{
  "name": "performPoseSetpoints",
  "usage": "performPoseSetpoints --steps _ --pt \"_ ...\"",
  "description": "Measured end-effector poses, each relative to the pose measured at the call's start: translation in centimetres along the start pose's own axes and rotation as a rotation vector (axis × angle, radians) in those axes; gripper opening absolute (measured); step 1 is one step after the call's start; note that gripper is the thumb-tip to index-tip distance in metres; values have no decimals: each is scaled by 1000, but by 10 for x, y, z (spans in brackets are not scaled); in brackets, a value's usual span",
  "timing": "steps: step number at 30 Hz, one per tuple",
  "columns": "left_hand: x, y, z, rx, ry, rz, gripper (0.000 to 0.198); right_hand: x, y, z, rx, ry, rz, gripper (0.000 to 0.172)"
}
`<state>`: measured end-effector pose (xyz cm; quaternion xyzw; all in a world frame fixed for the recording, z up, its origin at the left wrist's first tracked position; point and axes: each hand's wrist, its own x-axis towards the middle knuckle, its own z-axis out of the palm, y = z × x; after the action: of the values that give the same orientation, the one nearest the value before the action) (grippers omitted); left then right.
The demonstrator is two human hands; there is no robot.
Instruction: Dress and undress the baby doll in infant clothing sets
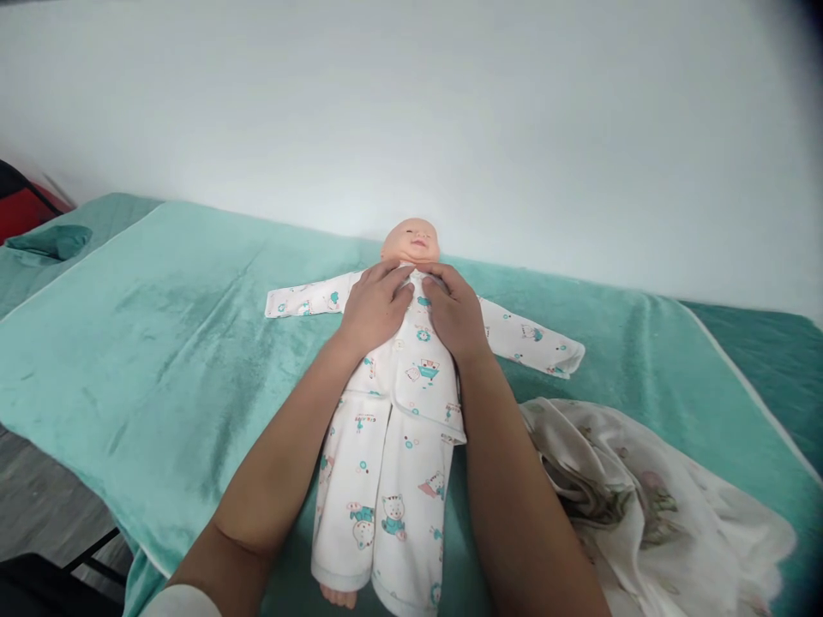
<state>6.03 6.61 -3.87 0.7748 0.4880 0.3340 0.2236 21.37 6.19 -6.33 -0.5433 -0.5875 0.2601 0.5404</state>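
A baby doll (411,236) lies face up on a green cloth, its arms out to the sides. It wears a white printed baby top (421,373) and matching pants (411,506). My left hand (376,304) rests on the left side of the top's chest, fingertips at the collar. Opposite it, my right hand (458,315) lies on the other front of the top, its fingertips also by the neckline. Both thumbs point inward, apart from the index fingers. The top's front edges overlap below my hands. Bare toes show at one pant leg's end.
The green velvety cloth (160,343) covers the surface up to a white wall (411,111). A crumpled white floral cloth (649,506) lies at the right, beside my forearm. Something red and black (26,210) stands at the far left. Grey floor (51,488) shows lower left.
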Motion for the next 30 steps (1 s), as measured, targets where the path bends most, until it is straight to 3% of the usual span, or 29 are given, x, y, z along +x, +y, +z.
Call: performPoseSetpoints --steps 7,18,30 --pt "-1 3 -1 -40 30 -2 33 0 -1 0 2 10 6 23" --pt "-2 1 0 -46 43 11 38 -2 2 1 89 39 24 17" --pt "-2 -5 1 -146 85 18 30 -4 -5 1 81 50 -47 10"
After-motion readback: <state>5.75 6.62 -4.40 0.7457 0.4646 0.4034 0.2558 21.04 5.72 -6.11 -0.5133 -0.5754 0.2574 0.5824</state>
